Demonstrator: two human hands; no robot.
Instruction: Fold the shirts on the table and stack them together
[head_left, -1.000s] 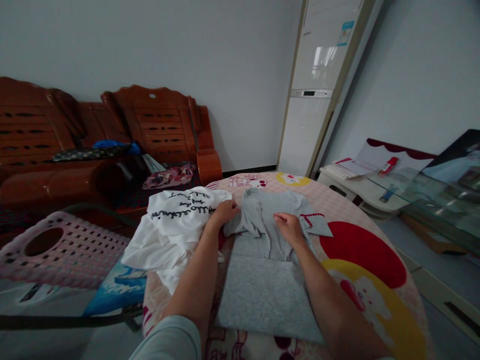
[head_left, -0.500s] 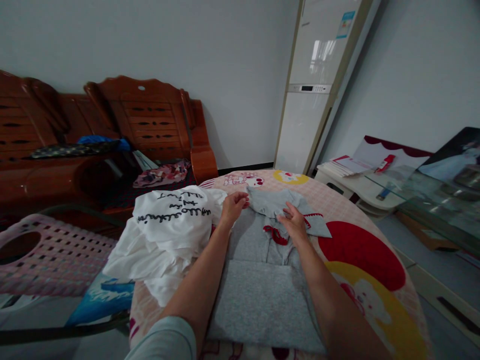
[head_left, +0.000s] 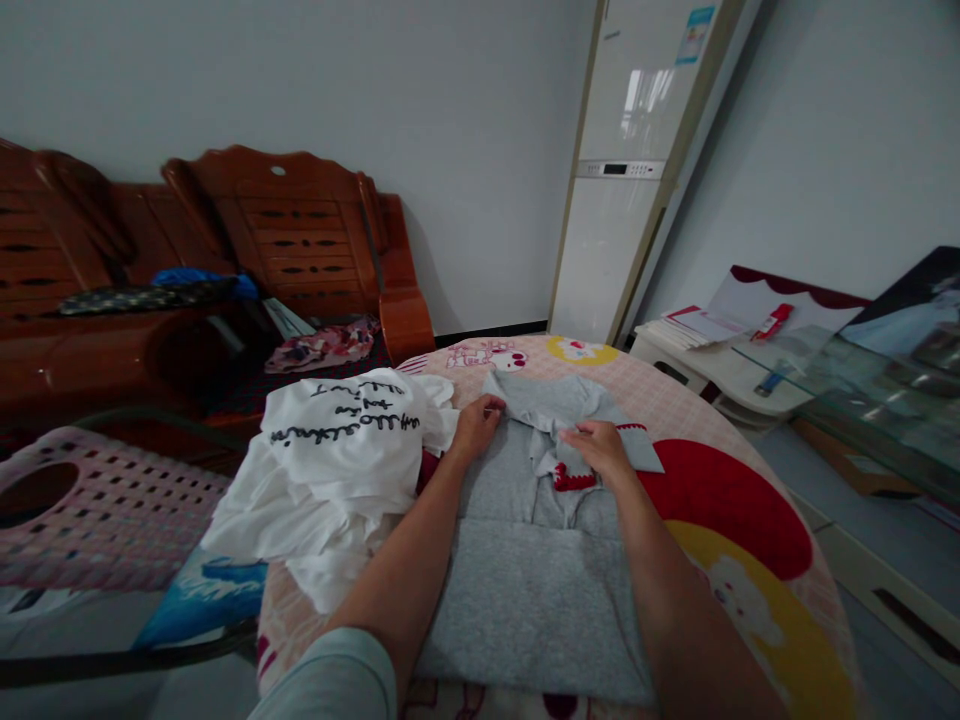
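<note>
A grey shirt [head_left: 540, 600] with red-stitched trim lies partly folded on the round table, its lower part turned up in a flat panel. My left hand [head_left: 478, 425] is closed on the shirt's upper left edge, thumb and fingers pinched together. At the right, my right hand [head_left: 602, 447] grips bunched grey cloth beside a red-trimmed cuff; its fingertips are partly hidden in the fabric. Another red-trimmed end of the shirt lies just beyond that hand. Close by my left forearm, a white garment [head_left: 337, 470] with black lettering sits in a loose heap.
The table [head_left: 720, 460] has a pink patterned cloth with red and yellow circles. A pink woven chair [head_left: 150, 510] stands at left, with wooden seats [head_left: 300, 240] behind. A tall white cabinet unit [head_left: 607, 240] stands in the corner; a glass shelf [head_left: 885, 400] is at right.
My left hand has come slightly down and right onto the shirt's edge. My right hand has closed its spread fingers on the cloth, and the red-trimmed cuff has shifted right.
</note>
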